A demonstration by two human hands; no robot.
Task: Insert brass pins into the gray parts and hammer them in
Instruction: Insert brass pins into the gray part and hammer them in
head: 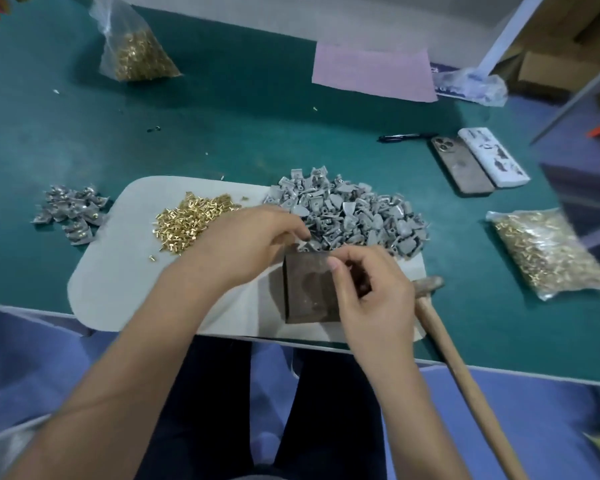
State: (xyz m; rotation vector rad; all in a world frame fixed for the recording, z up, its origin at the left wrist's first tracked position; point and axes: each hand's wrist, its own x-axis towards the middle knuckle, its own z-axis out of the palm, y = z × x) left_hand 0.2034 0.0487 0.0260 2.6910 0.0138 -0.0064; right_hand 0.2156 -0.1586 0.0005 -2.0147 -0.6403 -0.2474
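Note:
A heap of gray parts lies on the pale mat, with loose brass pins piled to its left. A dark metal block stands at the mat's front. My left hand is curled at the block's far edge and pinches a gray part there. My right hand has its fingers curled over the block's right side, thumb and fingertip pinched together; what they pinch is too small to make out. The hammer lies to the right, its head behind my right hand.
A small heap of gray parts with pins sits left of the mat. Bags of brass pins lie far left and right. Two phones, a pen and a pink sheet occupy the far right of the green table.

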